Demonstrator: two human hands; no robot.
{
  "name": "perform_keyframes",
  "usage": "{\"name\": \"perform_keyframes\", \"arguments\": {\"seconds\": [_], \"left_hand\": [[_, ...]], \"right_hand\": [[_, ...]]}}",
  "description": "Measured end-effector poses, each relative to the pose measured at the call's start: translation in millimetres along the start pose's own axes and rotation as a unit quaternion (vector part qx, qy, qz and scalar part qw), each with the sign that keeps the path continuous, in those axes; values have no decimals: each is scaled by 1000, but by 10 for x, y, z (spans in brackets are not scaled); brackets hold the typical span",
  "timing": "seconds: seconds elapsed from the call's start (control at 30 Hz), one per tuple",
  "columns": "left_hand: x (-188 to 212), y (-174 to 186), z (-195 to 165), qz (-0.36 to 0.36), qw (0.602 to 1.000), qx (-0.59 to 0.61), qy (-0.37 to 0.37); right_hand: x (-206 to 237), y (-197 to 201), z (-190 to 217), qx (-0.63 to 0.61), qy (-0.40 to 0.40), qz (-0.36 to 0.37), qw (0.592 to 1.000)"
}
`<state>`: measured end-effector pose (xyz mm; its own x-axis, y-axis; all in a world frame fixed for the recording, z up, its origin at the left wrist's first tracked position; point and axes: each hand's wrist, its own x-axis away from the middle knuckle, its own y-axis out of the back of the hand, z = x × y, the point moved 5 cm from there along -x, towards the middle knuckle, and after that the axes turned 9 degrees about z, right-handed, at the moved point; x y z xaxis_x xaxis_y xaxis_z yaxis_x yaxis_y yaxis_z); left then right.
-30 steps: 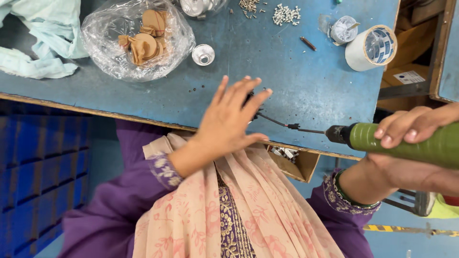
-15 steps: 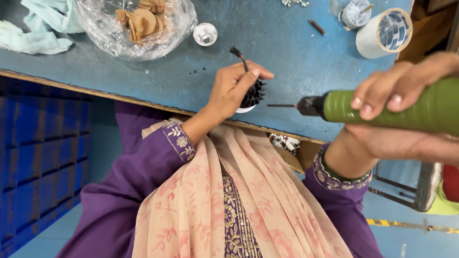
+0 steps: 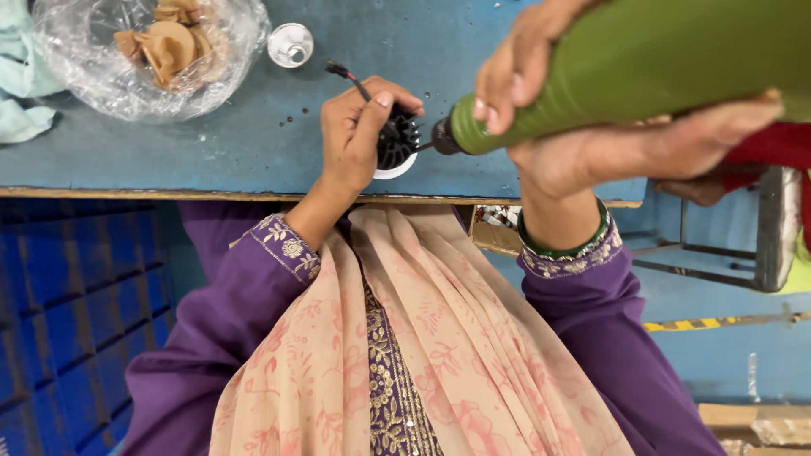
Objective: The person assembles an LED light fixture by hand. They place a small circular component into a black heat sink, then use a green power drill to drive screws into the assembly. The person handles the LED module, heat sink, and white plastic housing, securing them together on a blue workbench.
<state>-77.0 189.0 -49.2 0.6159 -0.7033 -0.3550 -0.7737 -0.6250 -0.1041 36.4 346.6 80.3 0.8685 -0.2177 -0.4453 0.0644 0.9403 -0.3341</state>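
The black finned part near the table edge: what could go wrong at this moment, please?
The left hand steadies the black finned part close beside the bit of the green power screwdriver; a slip might hit the fingers. The part sits near the table edge and could slide off.

A second ago the left hand (image 3: pixel 359 127) lay flat and spread on the desk (image 3: pixel 253 152); it then closed its fingers (image 3: pixel 372 118) on a black finned part (image 3: pixel 399 143) with a wire. The right hand (image 3: pixel 591 127) brought the green power screwdriver (image 3: pixel 625 76) in from the side until its bit touched that part.
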Motion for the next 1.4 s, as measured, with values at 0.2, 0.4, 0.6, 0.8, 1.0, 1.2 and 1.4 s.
{"name": "perform_keyframes", "arguments": {"seconds": [0.2, 0.4, 0.6, 0.8, 1.0, 1.2, 1.4], "left_hand": [[7, -8, -9, -3, 1000, -5, 10], [46, 17, 21, -11, 999, -35, 11], [56, 46, 96, -38, 998, -47, 32], [52, 45, 82, -24, 999, -37, 1], [42, 36, 79, -27, 999, -23, 8], [25, 6, 10, -18, 1000, -25, 2], [32, 16, -5, -19, 999, -48, 15]], "right_hand": [[-66, -131, -43, -26, -14, -26, 999], [-198, -412, -142, 79, 42, -47, 995], [-264, -520, -105, 147, 105, -25, 983], [-233, -526, -108, 103, 76, -2, 992], [-231, -506, -91, 109, 46, -11, 993], [-186, -412, 21, 129, 13, 2, 992], [-159, -364, -145, 107, 15, -11, 994]]}}
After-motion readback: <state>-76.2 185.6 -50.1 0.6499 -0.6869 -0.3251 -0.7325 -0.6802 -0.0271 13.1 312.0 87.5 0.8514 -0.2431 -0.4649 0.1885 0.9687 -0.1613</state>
